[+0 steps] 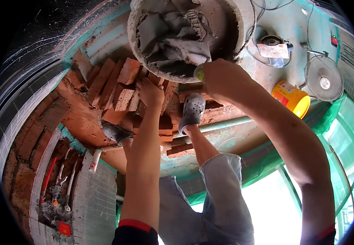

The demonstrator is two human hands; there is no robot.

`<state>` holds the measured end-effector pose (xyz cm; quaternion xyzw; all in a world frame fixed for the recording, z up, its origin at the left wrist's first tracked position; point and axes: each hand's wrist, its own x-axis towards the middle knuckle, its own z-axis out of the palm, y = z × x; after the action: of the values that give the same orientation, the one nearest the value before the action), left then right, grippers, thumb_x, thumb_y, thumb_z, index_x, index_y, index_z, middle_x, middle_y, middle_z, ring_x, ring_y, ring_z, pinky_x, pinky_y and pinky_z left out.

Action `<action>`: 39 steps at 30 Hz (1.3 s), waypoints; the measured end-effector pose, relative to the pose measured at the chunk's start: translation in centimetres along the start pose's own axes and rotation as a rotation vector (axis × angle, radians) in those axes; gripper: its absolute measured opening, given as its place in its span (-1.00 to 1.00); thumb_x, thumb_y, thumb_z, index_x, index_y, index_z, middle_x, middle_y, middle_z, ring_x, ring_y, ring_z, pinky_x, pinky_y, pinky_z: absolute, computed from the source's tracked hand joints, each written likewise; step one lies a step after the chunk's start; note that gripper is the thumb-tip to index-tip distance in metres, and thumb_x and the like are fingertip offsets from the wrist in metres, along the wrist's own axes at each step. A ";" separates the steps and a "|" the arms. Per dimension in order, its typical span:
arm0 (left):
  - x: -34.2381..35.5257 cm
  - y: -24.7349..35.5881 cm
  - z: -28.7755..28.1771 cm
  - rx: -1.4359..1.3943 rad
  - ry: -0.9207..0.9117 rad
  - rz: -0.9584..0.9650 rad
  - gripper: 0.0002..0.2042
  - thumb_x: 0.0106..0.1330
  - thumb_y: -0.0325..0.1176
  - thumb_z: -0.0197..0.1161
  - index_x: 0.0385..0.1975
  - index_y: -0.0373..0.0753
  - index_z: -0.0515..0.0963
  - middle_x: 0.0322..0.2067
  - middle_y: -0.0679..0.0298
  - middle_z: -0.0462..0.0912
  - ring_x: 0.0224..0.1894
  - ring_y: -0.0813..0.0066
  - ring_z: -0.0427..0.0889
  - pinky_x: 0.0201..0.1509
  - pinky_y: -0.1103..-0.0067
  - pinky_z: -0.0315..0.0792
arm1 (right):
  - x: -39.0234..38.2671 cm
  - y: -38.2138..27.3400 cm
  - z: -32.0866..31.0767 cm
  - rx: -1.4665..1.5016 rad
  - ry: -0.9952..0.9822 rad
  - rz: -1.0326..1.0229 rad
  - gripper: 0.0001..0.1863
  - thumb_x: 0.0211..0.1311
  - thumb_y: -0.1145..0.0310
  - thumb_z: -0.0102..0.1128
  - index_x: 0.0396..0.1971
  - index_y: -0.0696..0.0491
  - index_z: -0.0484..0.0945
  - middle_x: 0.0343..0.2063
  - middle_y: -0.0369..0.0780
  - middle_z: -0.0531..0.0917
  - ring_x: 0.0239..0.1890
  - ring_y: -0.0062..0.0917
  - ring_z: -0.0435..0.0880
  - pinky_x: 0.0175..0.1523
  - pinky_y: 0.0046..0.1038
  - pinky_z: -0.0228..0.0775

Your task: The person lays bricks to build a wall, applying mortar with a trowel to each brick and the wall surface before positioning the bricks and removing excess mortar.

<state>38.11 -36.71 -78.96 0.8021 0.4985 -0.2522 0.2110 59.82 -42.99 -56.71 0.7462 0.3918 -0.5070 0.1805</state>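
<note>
My right hand (pixel 222 78) is closed around the greenish handle of a trowel (pixel 191 52). The trowel's mortar-smeared blade reaches into a large round bucket (pixel 134 36) of wet grey mortar (pixel 152 30). Lower and to the left, my left hand (pixel 150 93) grips a red brick (pixel 155 79) at the edge of a loose brick pile, with its fingers over the top; part of that brick is hidden under the hand. More red bricks (pixel 128 72) lie tilted and stacked beside this hand.
My grey clogs (pixel 193 109) stand among the bricks, near a pale pipe (pixel 228 123). On the right are a yellow bucket (pixel 293 98), a fan (pixel 324 78) and an angle grinder (pixel 271 41) with cables. Pipes run in a wall recess (pixel 58 183) at lower left.
</note>
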 end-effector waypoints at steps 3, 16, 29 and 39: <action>-0.1 -0.7 -1.1 -0.087 -0.111 0.011 -0.24 0.06 -0.19 0.49 0.23 -0.31 0.25 0.18 -0.08 0.32 0.23 -0.11 0.34 0.23 0.16 0.36 | -1.6 1.0 0.1 0.304 -0.011 -0.067 -0.70 0.12 0.33 0.26 -0.14 0.11 0.63 -0.32 0.01 0.71 -0.27 -0.22 0.74 -0.24 -0.34 0.61; -12.9 -12.4 -26.1 -1.511 -0.440 0.019 -0.41 -0.05 -0.64 0.50 0.07 -0.36 0.50 -0.11 0.20 0.64 -0.12 0.35 0.65 -0.09 0.47 0.56 | -18.5 -1.1 6.2 1.553 -0.011 -0.101 -0.70 0.10 0.38 0.32 -0.18 0.16 0.55 -0.61 -0.34 0.54 -0.64 -0.68 0.47 -0.53 -0.59 0.30; -34.6 -14.8 -57.3 -1.412 0.032 0.575 -0.26 -0.13 -0.45 0.56 0.12 -0.30 0.33 0.02 0.18 0.44 0.06 0.32 0.50 0.11 0.44 0.45 | -42.1 -24.4 1.5 1.996 0.454 -0.394 -0.85 0.28 0.38 0.17 -0.25 0.12 0.47 -0.56 -0.31 0.55 -0.54 -0.68 0.51 -0.43 -0.57 0.36; -45.1 -18.2 -71.4 -1.224 0.712 0.881 -0.27 -0.04 -0.57 0.49 0.16 -0.37 0.24 0.00 0.16 0.44 0.05 0.37 0.49 0.12 0.49 0.44 | -51.8 -33.9 -5.5 1.201 1.086 -0.439 -0.69 0.21 0.20 0.30 -0.31 0.12 0.44 -0.53 -0.03 0.55 -0.50 -0.19 0.60 -0.37 -0.28 0.40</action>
<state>18.54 -18.37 3.14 0.6990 0.2248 0.4377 0.5189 27.90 -38.80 -3.49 0.7628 0.2242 -0.2234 -0.5639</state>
